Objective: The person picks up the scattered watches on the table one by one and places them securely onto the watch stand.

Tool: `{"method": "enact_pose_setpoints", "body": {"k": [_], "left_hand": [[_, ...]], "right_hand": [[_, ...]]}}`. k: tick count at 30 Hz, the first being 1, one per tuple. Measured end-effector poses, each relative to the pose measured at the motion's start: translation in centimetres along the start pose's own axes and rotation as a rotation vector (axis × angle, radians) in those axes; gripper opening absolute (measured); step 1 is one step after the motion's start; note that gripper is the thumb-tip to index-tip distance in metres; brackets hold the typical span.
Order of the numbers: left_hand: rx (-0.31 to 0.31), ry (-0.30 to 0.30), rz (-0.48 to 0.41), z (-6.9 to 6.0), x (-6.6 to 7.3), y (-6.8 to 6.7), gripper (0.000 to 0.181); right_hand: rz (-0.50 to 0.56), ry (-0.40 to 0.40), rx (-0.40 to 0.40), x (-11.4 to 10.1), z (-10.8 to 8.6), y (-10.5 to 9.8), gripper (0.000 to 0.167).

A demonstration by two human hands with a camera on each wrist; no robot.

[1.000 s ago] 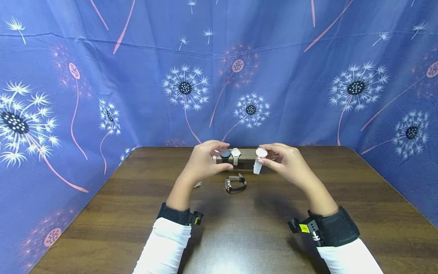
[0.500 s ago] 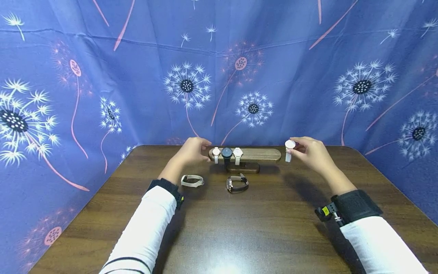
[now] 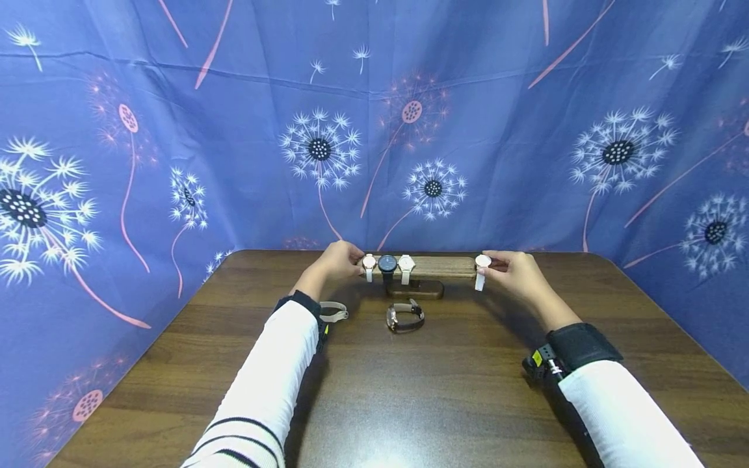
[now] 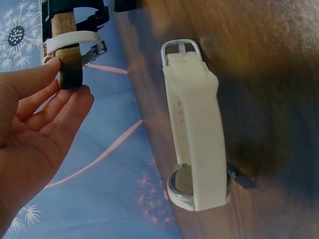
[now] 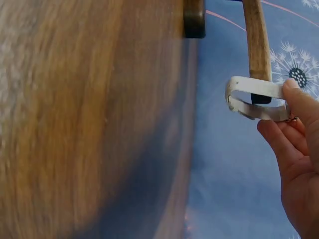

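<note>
With left fingers (image 4: pixel 72 107) grasping the display bar (image 3: pixel 447 266) at nine o'clock, right fingers (image 5: pixel 301 104) pinching the white-strapped watch (image 3: pixel 482 260) should ease its loop squarely onto the three-o'clock end.

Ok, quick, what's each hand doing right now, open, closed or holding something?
Left hand: holding one end of the wooden bar.
Right hand: pinching a white-strapped watch at the bar's other end.

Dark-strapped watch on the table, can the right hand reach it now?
Probably not yet: the right hand holds a white-strapped watch at the stand, though nothing visible blocks the dark-strapped watch.
</note>
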State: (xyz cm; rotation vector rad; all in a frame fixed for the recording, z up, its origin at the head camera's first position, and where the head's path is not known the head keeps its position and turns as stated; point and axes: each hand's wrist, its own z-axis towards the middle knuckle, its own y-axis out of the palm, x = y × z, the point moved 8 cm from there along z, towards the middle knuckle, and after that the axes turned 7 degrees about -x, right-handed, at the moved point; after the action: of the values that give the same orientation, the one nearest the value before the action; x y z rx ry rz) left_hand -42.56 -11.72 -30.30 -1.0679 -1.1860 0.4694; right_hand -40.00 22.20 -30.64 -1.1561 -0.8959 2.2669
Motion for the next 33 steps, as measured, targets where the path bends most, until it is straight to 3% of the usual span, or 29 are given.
{"method": "enact_pose_setpoints", "body": {"k": [7, 18, 25, 33], "left_hand": [[0.006, 0.003, -0.073, -0.2, -0.4, 0.4, 0.043], [0.012, -0.005, -0.068, -0.4, -0.5, 0.7, 0.038], [0.015, -0.002, -0.066, -0.4, -0.2, 0.5, 0.038], [0.010, -0.017, -0.094, -0.2, -0.1, 0.3, 0.037]], "right_hand": [[0.035, 0.043, -0.056, 0.2, 0.2, 1.0, 0.040], [0.005, 0.028, -0.067, 0.6, 0.1, 1.4, 0.046], [0.039, 0.106, -0.140, 1.1, 0.4, 1.5, 0.049], [0.000, 0.107, -0.208, 0.6, 1.1, 1.5, 0.048]]}}
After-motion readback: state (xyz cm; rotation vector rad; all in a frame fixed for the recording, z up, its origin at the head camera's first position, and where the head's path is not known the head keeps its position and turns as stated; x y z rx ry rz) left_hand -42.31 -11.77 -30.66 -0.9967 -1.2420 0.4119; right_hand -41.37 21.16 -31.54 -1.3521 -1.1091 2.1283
